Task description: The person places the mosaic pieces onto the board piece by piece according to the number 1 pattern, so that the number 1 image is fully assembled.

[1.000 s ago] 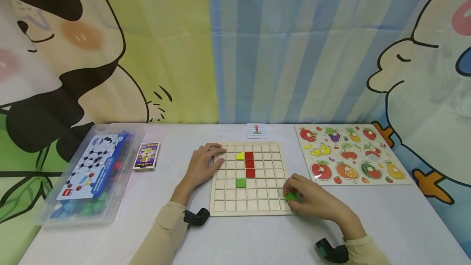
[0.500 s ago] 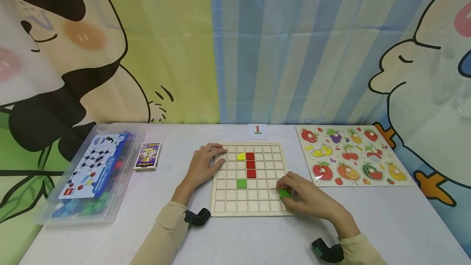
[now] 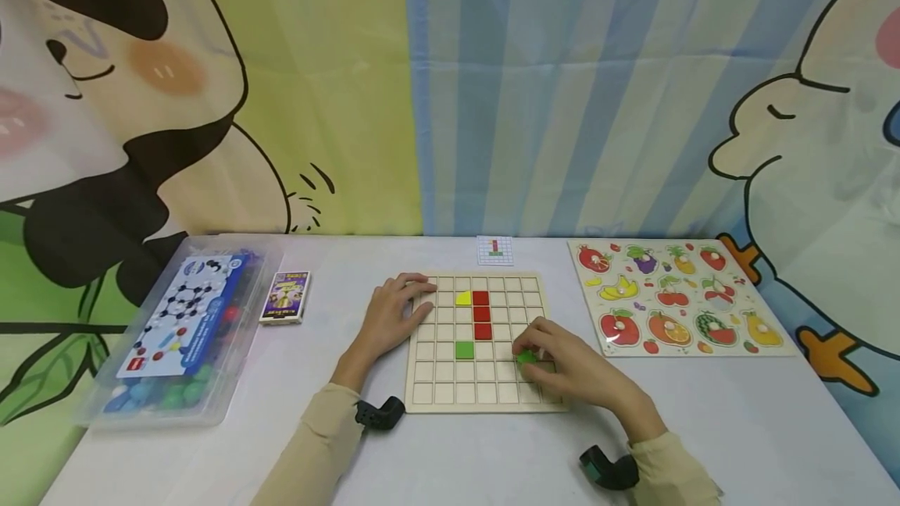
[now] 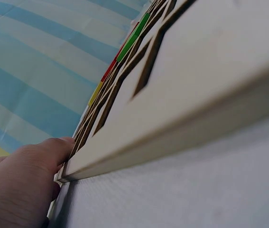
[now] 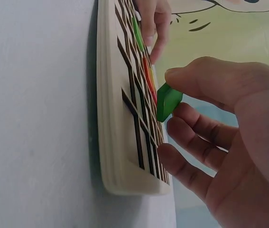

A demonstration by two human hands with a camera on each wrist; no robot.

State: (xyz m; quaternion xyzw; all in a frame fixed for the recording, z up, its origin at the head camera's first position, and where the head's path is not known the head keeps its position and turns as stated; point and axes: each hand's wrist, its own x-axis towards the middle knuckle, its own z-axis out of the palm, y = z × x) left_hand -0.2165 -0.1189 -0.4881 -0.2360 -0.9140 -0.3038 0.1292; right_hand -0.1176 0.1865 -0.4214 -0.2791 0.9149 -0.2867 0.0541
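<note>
My right hand (image 3: 573, 361) pinches a green tile (image 5: 169, 102) between thumb and fingertips, above the right part of the wooden grid board (image 3: 464, 406). In the right wrist view the tile is tilted, with the other fingers loosely bent beside it. My left hand (image 3: 387, 318) rests at the board's upper left edge, thumb and fingertips touching it. The left wrist view shows the thumb (image 4: 53, 149) over the board's corner. On the grid lie a yellow tile (image 3: 463, 298), a column of red tiles (image 3: 481, 312) and another green tile (image 3: 465, 350).
Behind the board lies a small card (image 3: 495, 251) printed with a grid pattern. A fruit puzzle board (image 3: 682, 297) is at the right. A card box (image 3: 285, 297) and a clear plastic case (image 3: 228, 381) of coloured parts stand at the left.
My right hand has moved left and slightly away from me with the green tile, from the board's right edge to over its squares. The left hand keeps its place.
</note>
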